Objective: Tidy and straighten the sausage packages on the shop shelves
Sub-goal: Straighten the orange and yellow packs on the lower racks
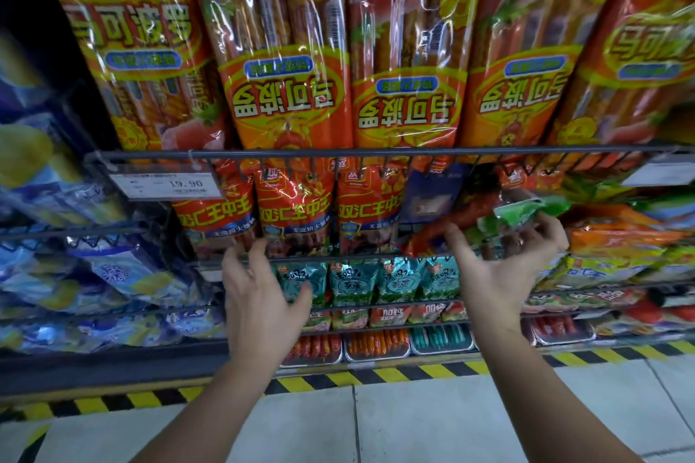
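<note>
Across the top of the frame we see a row of tall orange sausage packages [289, 49] standing side by side behind a wire rail, most with their yellow lettering upside down, the outermost ones leaning. Below, left of centre, we see three shorter red sausage packs [293, 207] upright and touching one another. To their right a green-topped pack [534, 209] lies tilted across loose red sausages. Lower still sit small teal packs [370, 282] in a row.
</note>
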Available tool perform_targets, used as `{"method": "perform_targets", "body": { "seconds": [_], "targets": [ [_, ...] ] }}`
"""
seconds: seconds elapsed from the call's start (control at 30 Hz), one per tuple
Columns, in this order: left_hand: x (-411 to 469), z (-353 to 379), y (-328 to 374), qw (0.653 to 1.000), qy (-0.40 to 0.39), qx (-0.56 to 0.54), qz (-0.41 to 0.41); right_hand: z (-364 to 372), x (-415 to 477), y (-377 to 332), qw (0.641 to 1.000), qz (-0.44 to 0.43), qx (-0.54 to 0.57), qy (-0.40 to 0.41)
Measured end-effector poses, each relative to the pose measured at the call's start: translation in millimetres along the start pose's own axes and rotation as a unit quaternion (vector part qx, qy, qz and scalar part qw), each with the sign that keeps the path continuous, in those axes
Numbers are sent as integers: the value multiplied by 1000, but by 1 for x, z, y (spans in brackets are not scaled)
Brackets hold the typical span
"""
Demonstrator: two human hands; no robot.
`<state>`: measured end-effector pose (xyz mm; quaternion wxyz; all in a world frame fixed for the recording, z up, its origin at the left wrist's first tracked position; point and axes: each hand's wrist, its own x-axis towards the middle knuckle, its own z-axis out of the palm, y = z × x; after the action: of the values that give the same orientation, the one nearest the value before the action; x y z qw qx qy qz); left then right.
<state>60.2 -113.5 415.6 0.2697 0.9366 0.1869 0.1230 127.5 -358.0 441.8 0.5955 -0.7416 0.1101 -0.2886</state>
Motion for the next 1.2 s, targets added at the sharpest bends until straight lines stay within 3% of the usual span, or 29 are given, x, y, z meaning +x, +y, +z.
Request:
{"method": "perform_targets", "body": {
  "seconds": [0.13,0.27,0.4,0.57,0.7,0.9,1.1,1.2],
  "targets": [
    [-11,6,39,989,-89,-96,73,-9,-2,-13,995,83,58,18],
    [-19,7,78,970,-160,-161,88,-15,-2,-20,980,160,116,10],
    [-17,8,103,959,-160,-214,96,-14,-4,-17,920,313,237,-15],
    [-13,4,120,951,-157,-249,97,-8,-6,-9,833,440,326,-76],
    [-12,1,129,962,-83,-228,122,-6,3,-10,760,502,389,-135],
    [-15,7,156,980,-3,-108,167,-7,20,-15,688,548,445,-168],
    [-3,19,182,984,-21,-41,174,-2,35,-2,634,589,460,-198],
    [0,27,184,985,-28,-32,166,2,41,9,624,613,445,-191]
  ]
}}
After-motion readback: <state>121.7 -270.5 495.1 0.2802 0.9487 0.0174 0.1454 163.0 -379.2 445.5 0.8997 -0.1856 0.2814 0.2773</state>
